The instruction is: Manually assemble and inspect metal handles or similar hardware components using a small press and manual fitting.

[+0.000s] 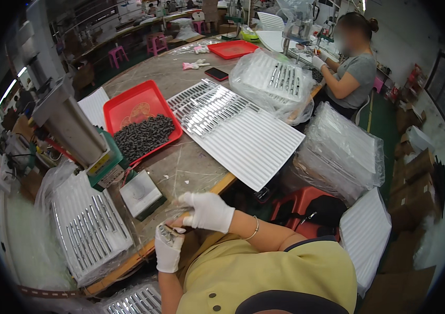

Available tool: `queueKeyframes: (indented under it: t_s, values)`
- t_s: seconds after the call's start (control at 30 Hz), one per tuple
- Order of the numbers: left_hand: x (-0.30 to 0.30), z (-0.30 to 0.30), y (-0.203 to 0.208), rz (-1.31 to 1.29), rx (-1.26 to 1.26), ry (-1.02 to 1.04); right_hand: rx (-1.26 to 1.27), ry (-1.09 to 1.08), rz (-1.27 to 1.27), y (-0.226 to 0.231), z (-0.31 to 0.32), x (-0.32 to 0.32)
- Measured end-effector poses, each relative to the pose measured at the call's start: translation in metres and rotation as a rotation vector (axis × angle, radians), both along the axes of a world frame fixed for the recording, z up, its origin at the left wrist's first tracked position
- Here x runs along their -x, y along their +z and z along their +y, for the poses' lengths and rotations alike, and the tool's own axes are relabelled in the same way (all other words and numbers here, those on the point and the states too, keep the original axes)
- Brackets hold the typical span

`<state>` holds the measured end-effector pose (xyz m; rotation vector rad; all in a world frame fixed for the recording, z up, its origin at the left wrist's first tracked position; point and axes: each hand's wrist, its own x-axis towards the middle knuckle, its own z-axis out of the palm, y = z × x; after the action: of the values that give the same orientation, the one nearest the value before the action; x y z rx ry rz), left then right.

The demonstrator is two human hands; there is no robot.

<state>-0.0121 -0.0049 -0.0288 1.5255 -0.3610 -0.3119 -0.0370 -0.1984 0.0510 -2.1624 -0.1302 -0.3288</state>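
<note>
My left hand [168,253], in a white glove, is closed round short silver metal tubes [165,234] by the table's front edge. Close against it is my right hand [209,211], also gloved. Its fingertips are pressed together beside the tube ends, and what they pinch is too small to tell. Just beyond the hands stands a press [70,123] with a pale square metal block [141,193] at its foot. A red tray [108,109] behind the block holds many small dark grey plugs [144,137].
A white ridged tray [256,149] carries rows of silver tubes [212,109]. Another ridged tray [78,264] with tubes lies left. Plastic-wrapped trays [340,149] are stacked right. A phone [217,74] lies farther back. A co-worker [356,68] sits at the far right.
</note>
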Motion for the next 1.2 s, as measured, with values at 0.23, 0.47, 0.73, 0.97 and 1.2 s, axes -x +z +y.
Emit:
queueKeyframes:
  t_s: [0.23,0.47,0.73,0.97,1.2]
  values:
    - [-0.007,0.006,-0.002,0.289,0.182,-0.026,-0.691,-0.191,-0.207,0.014,-0.068,-0.007]
    - [0.021,-0.008,-0.003,0.613,0.298,-0.265,-0.555,0.491,0.468,-0.035,-0.021,-0.014]
    - [0.03,-0.027,0.002,0.537,0.131,-0.389,-0.301,0.539,0.305,-0.047,-0.018,0.006]
    - [0.022,-0.002,0.02,0.334,-0.025,-0.389,-0.148,0.511,0.231,-0.045,-0.004,0.004]
    - [0.028,0.013,0.016,0.266,-0.064,-0.208,-0.085,0.345,0.298,-0.026,0.027,0.012]
